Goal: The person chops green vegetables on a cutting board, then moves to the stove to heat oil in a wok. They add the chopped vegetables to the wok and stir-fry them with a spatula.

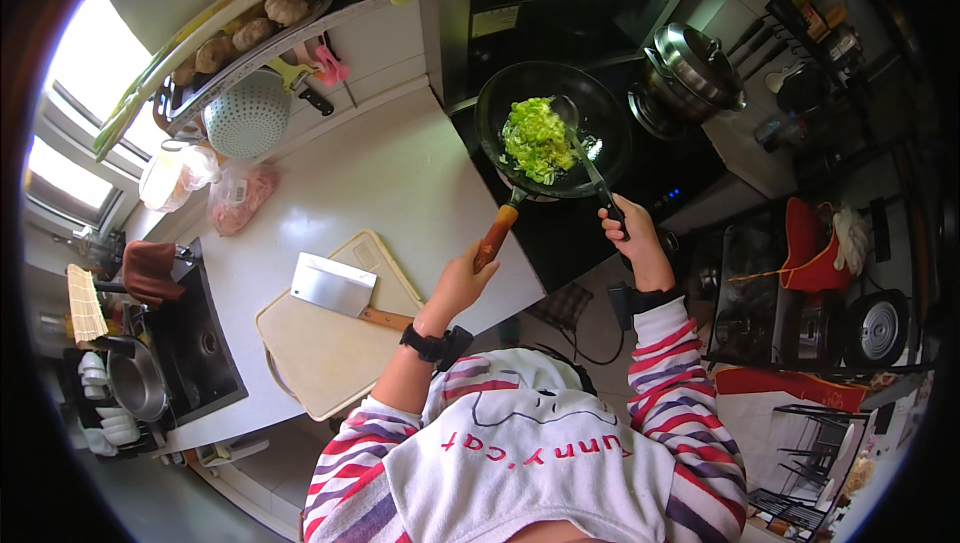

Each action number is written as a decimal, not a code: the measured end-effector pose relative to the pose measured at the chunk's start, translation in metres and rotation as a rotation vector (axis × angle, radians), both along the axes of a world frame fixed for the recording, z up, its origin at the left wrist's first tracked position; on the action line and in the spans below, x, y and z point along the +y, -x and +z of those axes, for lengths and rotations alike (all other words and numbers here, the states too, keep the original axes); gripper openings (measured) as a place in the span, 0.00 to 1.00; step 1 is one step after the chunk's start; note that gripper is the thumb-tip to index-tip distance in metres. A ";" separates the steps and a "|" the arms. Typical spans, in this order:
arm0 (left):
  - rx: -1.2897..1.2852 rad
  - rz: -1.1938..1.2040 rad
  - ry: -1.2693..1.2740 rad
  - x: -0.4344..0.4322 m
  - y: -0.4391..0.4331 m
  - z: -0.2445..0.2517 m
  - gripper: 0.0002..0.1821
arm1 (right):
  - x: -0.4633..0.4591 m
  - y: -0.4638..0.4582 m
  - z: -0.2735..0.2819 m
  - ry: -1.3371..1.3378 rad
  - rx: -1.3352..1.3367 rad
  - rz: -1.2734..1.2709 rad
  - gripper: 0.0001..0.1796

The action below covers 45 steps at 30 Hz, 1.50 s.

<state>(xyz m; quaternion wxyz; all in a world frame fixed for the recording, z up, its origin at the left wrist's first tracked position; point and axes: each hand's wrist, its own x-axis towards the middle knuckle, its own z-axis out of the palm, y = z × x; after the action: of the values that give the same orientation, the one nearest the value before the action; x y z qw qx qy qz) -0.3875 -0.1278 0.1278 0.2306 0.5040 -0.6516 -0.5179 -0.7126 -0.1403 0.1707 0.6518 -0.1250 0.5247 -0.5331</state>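
Note:
My left hand (459, 282) grips the brown wooden handle (498, 237) of a dark wok (611, 115), which sits on the black cooktop (570, 247). Chopped green vegetables (534, 139), possibly leek or scallion, are heaped in the left half of the wok. In my right hand (636, 232) is the black handle of a metal cooking ladle (589, 166), its head resting in the wok against the right side of the heap. Glossy liquid or oil shines on the wok's surface to the right of the ladle.
A cleaver (334, 284) lies on a cream cutting board (322, 363) left of my left arm. Bagged meat (244, 194) rests on the white counter (360, 168). A lidded steel pot (690, 70) stands right of the wok. The sink (199, 348) is far left, beneath-shelf colander (247, 114) behind.

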 end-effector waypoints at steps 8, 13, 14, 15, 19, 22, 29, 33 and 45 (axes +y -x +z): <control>0.011 -0.009 0.025 -0.001 -0.002 -0.007 0.27 | -0.025 -0.022 -0.003 0.267 1.351 0.114 0.26; 0.000 -0.011 0.013 -0.002 -0.002 0.000 0.28 | -0.002 -0.030 0.010 0.440 1.628 0.407 0.25; -0.008 -0.004 -0.002 -0.003 -0.002 0.002 0.26 | 0.011 -0.025 0.021 0.473 1.653 0.443 0.25; -0.015 0.003 -0.017 -0.003 -0.002 0.003 0.24 | 0.023 -0.021 0.035 0.505 1.677 0.480 0.25; 0.013 0.030 -0.060 -0.002 -0.002 0.004 0.22 | 0.073 -0.004 0.114 0.364 1.824 0.611 0.24; -0.011 -0.005 0.004 -0.003 -0.002 0.000 0.30 | 0.103 -0.004 0.166 0.204 1.842 0.635 0.23; -0.014 0.014 -0.048 -0.001 -0.001 0.006 0.22 | 0.078 -0.001 0.113 0.197 1.918 0.595 0.21; -0.030 0.004 -0.045 -0.001 -0.002 0.013 0.23 | 0.041 0.015 0.050 0.390 1.700 0.269 0.21; -0.030 0.008 -0.060 0.001 0.000 0.019 0.24 | -0.015 0.021 -0.005 -0.213 -0.505 -0.002 0.08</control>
<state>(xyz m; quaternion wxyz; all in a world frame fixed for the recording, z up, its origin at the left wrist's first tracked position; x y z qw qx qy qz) -0.3870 -0.1268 0.1463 0.2076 0.5211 -0.6370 -0.5287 -0.7332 -0.1550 0.1662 0.7711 0.0817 0.3988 -0.4896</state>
